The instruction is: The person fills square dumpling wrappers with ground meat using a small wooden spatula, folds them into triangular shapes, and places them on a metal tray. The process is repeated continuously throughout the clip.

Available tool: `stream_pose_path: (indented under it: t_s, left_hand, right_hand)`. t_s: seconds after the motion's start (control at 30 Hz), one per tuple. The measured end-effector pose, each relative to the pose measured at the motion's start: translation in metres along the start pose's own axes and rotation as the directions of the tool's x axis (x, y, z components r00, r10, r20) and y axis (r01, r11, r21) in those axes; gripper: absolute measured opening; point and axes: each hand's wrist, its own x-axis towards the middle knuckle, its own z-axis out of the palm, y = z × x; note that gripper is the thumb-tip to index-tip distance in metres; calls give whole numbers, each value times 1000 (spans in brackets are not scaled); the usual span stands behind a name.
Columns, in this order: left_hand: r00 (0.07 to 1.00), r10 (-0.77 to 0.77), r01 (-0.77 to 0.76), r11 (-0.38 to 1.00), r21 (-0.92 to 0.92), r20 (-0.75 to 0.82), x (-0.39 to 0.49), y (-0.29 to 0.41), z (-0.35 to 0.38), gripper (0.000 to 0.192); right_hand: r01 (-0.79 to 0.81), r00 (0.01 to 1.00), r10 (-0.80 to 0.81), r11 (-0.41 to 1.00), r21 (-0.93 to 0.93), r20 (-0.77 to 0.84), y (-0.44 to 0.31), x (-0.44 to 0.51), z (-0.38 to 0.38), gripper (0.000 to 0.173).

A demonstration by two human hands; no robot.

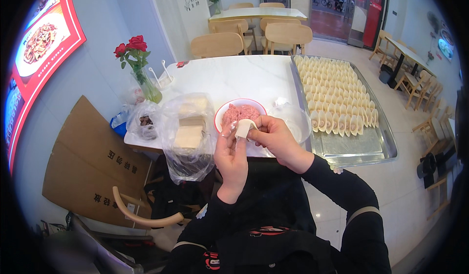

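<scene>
Between my two hands is a pale dough wrapper [244, 128], partly folded over. My left hand [231, 156] supports it from the left with its fingers. On the other side my right hand [273, 137] pinches its edge between thumb and fingers. Any filling inside the wrapper is hidden. Just behind the fingers stands a white bowl with a red rim [218, 112], holding pink minced meat [249, 113]. A stack of square wrappers [189, 134] lies in a clear plastic bag [170, 156] to the left. Right of the bowl is a clear plastic bowl [298, 127], partly covered by my right hand.
A metal tray [348, 151] with rows of folded wontons [333, 90] sits at the table's right, overhanging its edge. A glass vase [148, 87] with red roses and a bag of brown pieces [146, 122] stand left. A wooden chair arm [143, 219] and cardboard [91, 164] are lower left.
</scene>
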Motion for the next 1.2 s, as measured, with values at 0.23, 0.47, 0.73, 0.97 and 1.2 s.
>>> stream_pose_path:
  t_s: [0.23, 0.47, 0.73, 0.97, 1.2]
  left_hand:
    - [998, 55, -55, 998, -8, 18, -4, 2, 0, 38]
    - [996, 65, -63, 997, -42, 61, -2, -4, -2, 43]
    - [967, 184, -204, 973, 107, 177, 7, -11, 1, 33]
    - [939, -144, 119, 988, 97, 312, 30, 1, 8, 21]
    - [709, -508, 500, 851, 159, 490, 36, 19, 27, 34]
  right_hand:
    - [14, 999, -8, 985, -175, 39, -5, 5, -6, 13]
    - [193, 976, -143, 919, -344, 165, 2, 11, -15, 19]
    - [285, 959, -222, 733, -617, 178, -6, -1, -21, 19]
    - [334, 922, -344, 479, -812, 177, -29, -22, -34, 26]
    - [399, 847, -504, 394, -828, 168, -31, -37, -53, 12]
